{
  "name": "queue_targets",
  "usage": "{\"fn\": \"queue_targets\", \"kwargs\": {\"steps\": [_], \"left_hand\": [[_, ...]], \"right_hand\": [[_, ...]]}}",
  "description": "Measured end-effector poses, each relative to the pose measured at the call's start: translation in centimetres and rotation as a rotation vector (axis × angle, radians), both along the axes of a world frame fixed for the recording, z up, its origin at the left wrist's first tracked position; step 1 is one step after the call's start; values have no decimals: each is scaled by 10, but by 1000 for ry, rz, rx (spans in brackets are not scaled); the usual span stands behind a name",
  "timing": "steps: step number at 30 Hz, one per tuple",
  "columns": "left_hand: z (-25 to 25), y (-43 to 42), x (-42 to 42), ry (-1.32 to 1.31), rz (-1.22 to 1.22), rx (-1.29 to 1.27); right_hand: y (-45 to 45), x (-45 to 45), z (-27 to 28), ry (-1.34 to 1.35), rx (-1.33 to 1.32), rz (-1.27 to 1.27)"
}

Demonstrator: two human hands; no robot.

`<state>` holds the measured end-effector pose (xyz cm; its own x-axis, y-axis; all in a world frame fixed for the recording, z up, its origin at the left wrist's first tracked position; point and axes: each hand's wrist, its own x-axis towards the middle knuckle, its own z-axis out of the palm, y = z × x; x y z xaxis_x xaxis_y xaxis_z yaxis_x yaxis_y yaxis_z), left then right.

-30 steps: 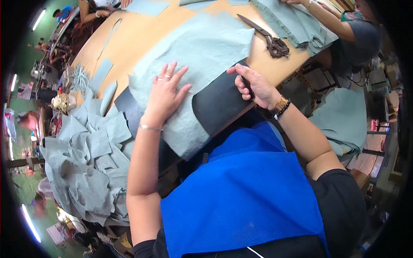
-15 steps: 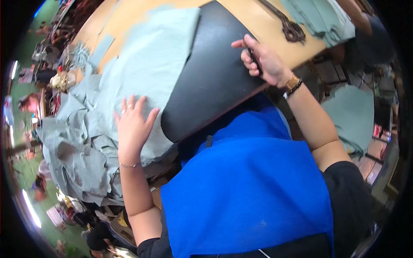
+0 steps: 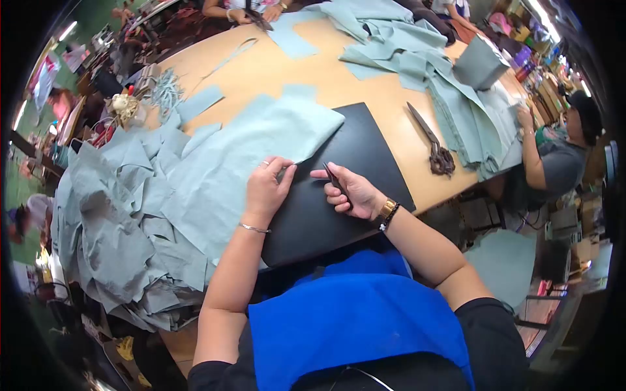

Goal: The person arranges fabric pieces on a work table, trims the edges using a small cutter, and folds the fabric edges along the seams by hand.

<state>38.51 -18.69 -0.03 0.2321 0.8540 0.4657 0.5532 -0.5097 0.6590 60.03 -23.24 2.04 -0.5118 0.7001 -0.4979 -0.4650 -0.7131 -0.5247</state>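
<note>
A pale green sheet of soft leather or cloth [image 3: 228,150] lies partly over a black mat [image 3: 372,156]. My left hand [image 3: 266,189] is at the sheet's right edge, thumb and fingertips pinched together on it. Just to the right, over the mat, my right hand [image 3: 357,194] is closed around a small dark pointed tool [image 3: 331,174], its tip poking up near the thumb. The index finger of that hand stretches toward my left hand. Most of the tool is hidden in the palm, so its exact kind cannot be told.
Crumpled green pieces [image 3: 117,228] hang over the table's left edge. Large dark scissors [image 3: 433,143] lie right of the mat, near stacked green pieces [image 3: 456,111]. A co-worker [image 3: 554,150] sits at the right; another person's hands [image 3: 254,13] hold scissors at the far side.
My left hand has gone from lying spread on the sheet to pinching its edge. My right hand, still holding the tool, is now closer to it. The view has shifted, showing more table.
</note>
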Motion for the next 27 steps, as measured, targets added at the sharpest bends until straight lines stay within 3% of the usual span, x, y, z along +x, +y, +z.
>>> {"fn": "queue_targets", "kwargs": {"steps": [5,9,14,17,23,27], "left_hand": [[3,-1,0,-96,-6,-41],[2,-1,-1,-39,-8,-34],[-3,-1,-1,67,24,25],[-1,-2,1,73,27,12],[1,-1,1,9,25,-36],[3,-2,0,-8,13,-26]], "right_hand": [[25,-36,-17,398,6,-119],[40,-39,-16,591,54,-500],[40,19,-2,262,311,-867],[23,43,16,24,327,-1078],[-13,12,10,-136,53,-256],[3,-1,-9,67,-66,-128]]}}
